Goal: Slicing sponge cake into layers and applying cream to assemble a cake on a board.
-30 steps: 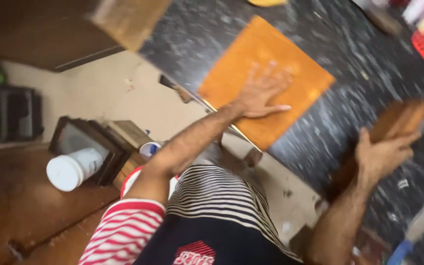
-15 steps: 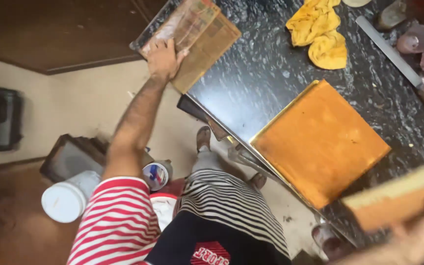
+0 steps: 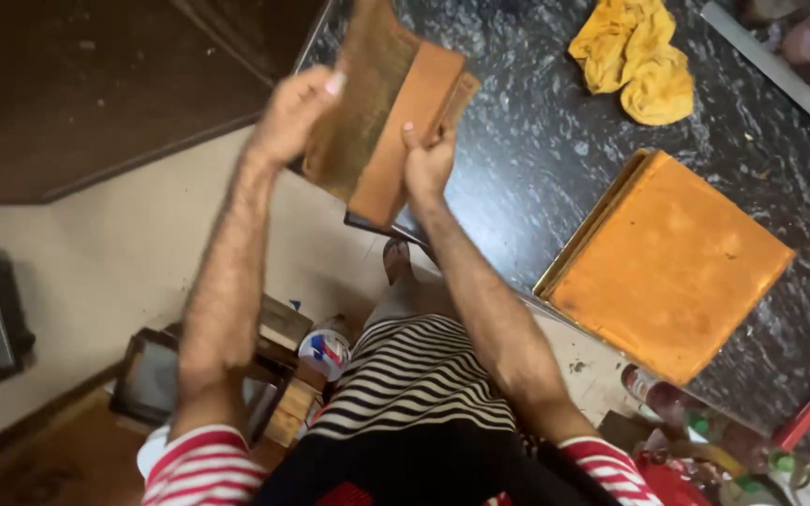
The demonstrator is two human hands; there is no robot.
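**A:** Where's the slab right now?

**B:** Up off the counter, between both my hands. It's the brown cake slab (image 3: 396,117), tilted on edge above the near corner of the black counter (image 3: 536,159). My left hand (image 3: 292,117) grips the outer, darker side, fingers wrapped over the edge. My right hand (image 3: 428,159) presses flat against the orange face from below, thumb up along it.

**A:** So neither hand is spread free?

**B:** No. Both are closed on the slab, left curled around it, right flatter as a prop.

**A:** Long axis?

**B:** Runs away from me, from low near my right hand up toward the top of the view. There seem to be two layers stacked face to face; I can't tell if a sheet lies between them.

**A:** What else is about?

**B:** A second orange slab in a square tray (image 3: 672,267) lies flat to my right, well apart from the one I hold. My right hand is the nearer to it. A crumpled yellow cloth (image 3: 635,61) sits farther back on the counter. Floor and boxes below.
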